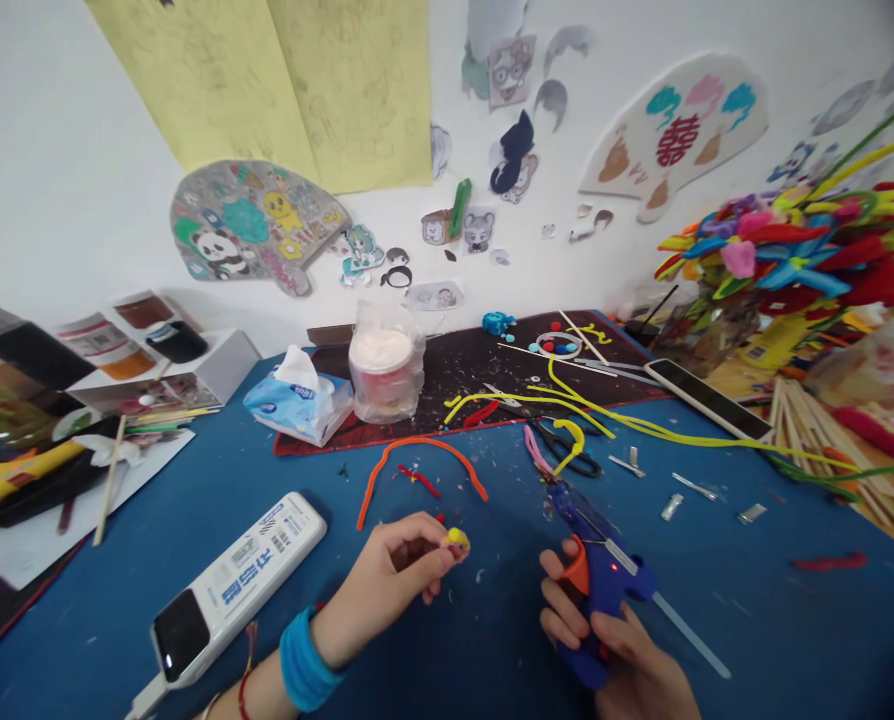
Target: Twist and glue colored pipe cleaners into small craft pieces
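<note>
Between the thumb and fingers of my left hand (398,565) is a small yellow piece (458,541), too small to make out fully. My right hand (627,645) grips a blue hot glue gun (593,530) with an orange trigger; its nozzle points away from me, and a clear glue stick (691,632) sticks out of its back. Beyond the nozzle lie black-handled scissors (583,462) and a curled yellow pipe cleaner (576,440). An orange pipe cleaner (421,443) is bent into an arch on the blue table, with a short red piece (419,481) under it.
A white power bank (248,580) lies at left, near a tissue pack (297,400) and a bagged tub (385,365). Long yellow pipe cleaners (687,435) stretch right past a phone (706,400). Wooden sticks (829,450) and a colourful pipe-cleaner bouquet (799,250) stand at right.
</note>
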A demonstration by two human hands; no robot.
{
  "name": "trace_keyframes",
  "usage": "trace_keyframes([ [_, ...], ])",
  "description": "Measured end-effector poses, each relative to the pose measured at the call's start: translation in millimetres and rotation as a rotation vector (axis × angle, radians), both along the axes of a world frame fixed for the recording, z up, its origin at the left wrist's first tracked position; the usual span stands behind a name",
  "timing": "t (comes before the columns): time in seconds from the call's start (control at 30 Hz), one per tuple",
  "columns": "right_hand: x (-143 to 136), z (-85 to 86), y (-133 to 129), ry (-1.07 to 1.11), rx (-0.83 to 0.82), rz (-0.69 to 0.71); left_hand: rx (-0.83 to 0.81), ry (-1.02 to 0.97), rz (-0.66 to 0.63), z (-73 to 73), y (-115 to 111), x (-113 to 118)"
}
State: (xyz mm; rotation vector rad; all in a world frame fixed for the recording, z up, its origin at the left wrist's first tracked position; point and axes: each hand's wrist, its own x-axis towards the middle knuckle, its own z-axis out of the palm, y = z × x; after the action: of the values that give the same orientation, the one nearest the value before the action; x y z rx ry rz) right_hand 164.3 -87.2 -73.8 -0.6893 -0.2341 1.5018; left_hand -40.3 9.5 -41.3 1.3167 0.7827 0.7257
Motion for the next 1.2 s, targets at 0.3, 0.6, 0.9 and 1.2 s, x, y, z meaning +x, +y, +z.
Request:
trace_keyframes([
  [0.3, -8, 2.6, 4, 0.067, 0.177, 0.122, -0.012, -0.004, 0.009, 0.0, 0, 1],
  [0.6, -9, -3.3, 2, 0.074, 0.330, 0.195, -0.022, 0.038, -0.018, 0.4, 0, -1],
  [0.9, -8, 5.5, 1, 0.002, 0.245, 0.241, -0.025, 0.044, -0.014, -3.3, 0, -1],
  [1.2, -10, 1.0, 1, 0.038, 0.272, 0.218, -0.013, 0.068, -0.013, -1.4, -1, 0],
])
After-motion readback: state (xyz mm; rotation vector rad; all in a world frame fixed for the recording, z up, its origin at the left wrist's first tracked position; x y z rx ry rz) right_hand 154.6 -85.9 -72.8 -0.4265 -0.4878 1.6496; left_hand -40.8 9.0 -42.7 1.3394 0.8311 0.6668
